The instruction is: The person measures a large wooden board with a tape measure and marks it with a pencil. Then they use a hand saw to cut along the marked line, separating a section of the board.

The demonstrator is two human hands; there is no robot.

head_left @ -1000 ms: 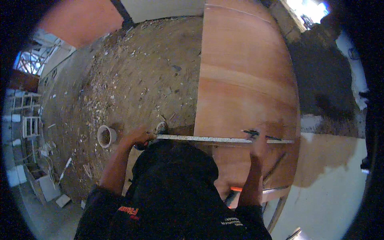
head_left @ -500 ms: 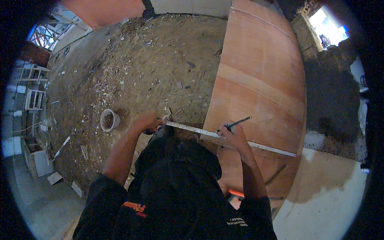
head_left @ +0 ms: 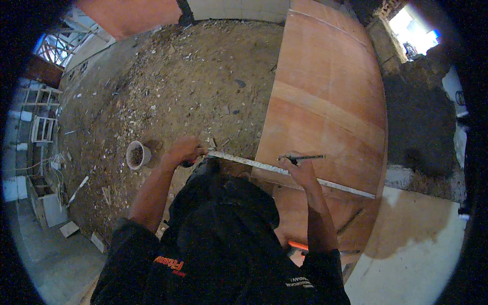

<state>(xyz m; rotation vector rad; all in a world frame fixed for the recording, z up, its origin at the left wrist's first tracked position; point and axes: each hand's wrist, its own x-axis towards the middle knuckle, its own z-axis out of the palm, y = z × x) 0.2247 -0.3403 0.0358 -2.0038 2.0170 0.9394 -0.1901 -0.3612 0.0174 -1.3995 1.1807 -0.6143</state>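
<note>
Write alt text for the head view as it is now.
A person's left hand holds a tape measure stretched across a reddish wooden board, while the right hand grips a pen-like tool near the tape's middle. A whitish bucket sits on the debris-strewn floor to the left.

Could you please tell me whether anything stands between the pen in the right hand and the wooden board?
Nothing visible stands between the pen in the right hand and the board; the tape measure runs just on the near side of the pen, passing under the hand. Whether the tip touches the board, I cannot tell.
</note>
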